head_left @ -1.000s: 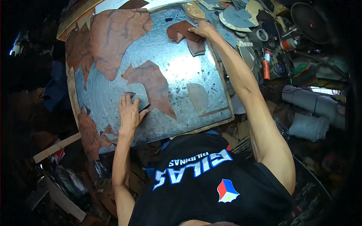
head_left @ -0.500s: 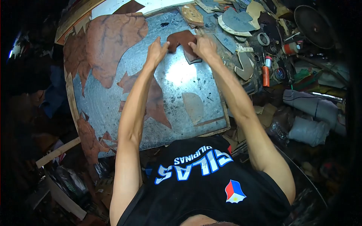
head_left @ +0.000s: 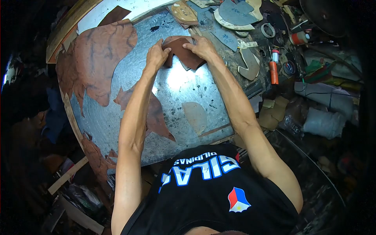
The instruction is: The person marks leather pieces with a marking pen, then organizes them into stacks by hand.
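Observation:
Both hands hold a stack of curved brown leather pieces (head_left: 183, 53) over the upper part of the metal-topped table (head_left: 184, 88). My left hand (head_left: 157, 56) grips its left end, thumb on top. At its upper right edge, my right hand (head_left: 200, 47) pinches it, thumb on the leather and fingers behind. Lighter edges show at the top and underneath the stack. A large brown hide (head_left: 103, 58) lies to the left. Below my left hand is a jagged leather scrap (head_left: 156, 115), partly hidden by the forearm. A pale curved piece (head_left: 195, 117) lies near the front edge.
Cut patterns (head_left: 235, 15) and a tape roll (head_left: 268, 30) lie at the upper right. An orange tube (head_left: 273, 73) stands or lies at the right, which I cannot tell. Wrapped rolls (head_left: 324, 123) are beyond it. A wooden strip (head_left: 68, 175) sticks out at lower left.
The view has shifted, with the table's contents moving left in it. My left hand, earlier apart from the leather, now grips it. The stack is turned and spread between both hands.

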Motion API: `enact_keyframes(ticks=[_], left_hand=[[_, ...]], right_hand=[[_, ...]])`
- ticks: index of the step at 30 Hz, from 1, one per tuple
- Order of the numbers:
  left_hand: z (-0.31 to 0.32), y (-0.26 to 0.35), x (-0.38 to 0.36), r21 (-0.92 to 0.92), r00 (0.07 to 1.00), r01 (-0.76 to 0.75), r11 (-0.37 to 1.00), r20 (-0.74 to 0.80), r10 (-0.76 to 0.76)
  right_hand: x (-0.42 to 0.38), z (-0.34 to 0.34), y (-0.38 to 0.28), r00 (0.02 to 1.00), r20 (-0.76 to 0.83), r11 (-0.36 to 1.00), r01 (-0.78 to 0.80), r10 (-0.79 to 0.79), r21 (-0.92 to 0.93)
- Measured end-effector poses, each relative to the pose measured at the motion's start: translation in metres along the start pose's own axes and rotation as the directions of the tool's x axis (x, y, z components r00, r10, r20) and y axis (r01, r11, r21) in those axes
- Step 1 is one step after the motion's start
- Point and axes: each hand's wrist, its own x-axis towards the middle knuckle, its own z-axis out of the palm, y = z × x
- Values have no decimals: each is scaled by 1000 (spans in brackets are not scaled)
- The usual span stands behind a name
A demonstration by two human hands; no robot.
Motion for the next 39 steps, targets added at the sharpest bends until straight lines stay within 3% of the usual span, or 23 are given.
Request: enact_keyframes(ticks=[7,9,10,12,13,14,15,17,19,21,23,25,26,27,29,31,32,33,34,35,37,38,39], left_hand=[[-1,4,-4,-57,997,78,995,24,-77],[-2,3,-4,-79,996,89,993,37,-86],[-4,1,-5,-76,995,92,993,31,-90],[-6,-3,-11,-154,999,31,988,21,-28],[-13,2,-19,-152,999,32,988,20,-30],[-19,5,-34,-283,993,60,957,-85,-87],[-24,10,-49,-411,972,69,909,-177,-154],[-30,2,-79,-701,940,162,694,-104,-325],[-59,20,-120,-903,914,374,213,319,-250],[-62,17,-147,-875,889,420,240,343,-302],[-63,4,-155,-846,862,462,264,360,-357],[-72,-18,-157,-773,851,501,389,358,-385],[-79,-28,-156,-737,832,531,419,358,-424],[-86,-44,-153,-741,832,527,416,349,-432],[-93,-76,-143,-597,866,496,630,387,-315],[-103,-84,-133,-561,866,492,666,395,-307],[-107,-92,-126,-446,844,507,737,431,-320],[-110,-93,-123,-323,820,510,797,463,-337],[-110,-93,-124,-391,867,437,810,423,-263],[-112,-93,-121,-392,868,434,811,422,-260],[-121,-81,-118,17,790,500,866,401,-464],[-118,-86,-120,21,788,499,867,405,-464],[-114,-88,-125,143,885,410,901,178,-431]], right_hand=[[2,9,5,971,-174,986,157,-163,-51],[-1,11,0,899,-240,930,363,-367,-62],[0,14,-2,897,-238,927,370,-373,-59],[-2,21,-5,936,-176,932,332,-306,143],[-8,21,-10,935,-175,932,333,-308,145],[-18,24,-15,950,-168,874,310,-264,374],[-33,25,-22,963,-154,767,269,-220,582],[-72,32,-39,977,-104,471,182,-187,863],[-89,64,-33,989,-23,338,72,-146,938],[-106,88,-37,993,-5,288,40,-121,957],[-117,103,-34,995,50,439,-6,-89,898],[-113,86,-33,984,112,822,50,-138,567],[-96,86,-19,950,-105,891,311,-293,330],[-74,85,-5,836,-266,863,504,-480,28],[-43,51,-8,759,-316,810,451,-569,-375],[-23,28,-17,859,-196,791,318,-474,-522],[-11,28,-16,857,-200,791,315,-474,-525],[-2,28,-17,904,-104,779,294,-415,-554],[4,28,-15,938,-9,763,277,-347,-584],[9,28,-12,938,-12,763,275,-347,-585],[7,19,-22,970,68,758,225,-233,-613],[6,12,-28,971,66,761,220,-228,-610],[4,1,-37,983,147,802,174,-108,-571]])
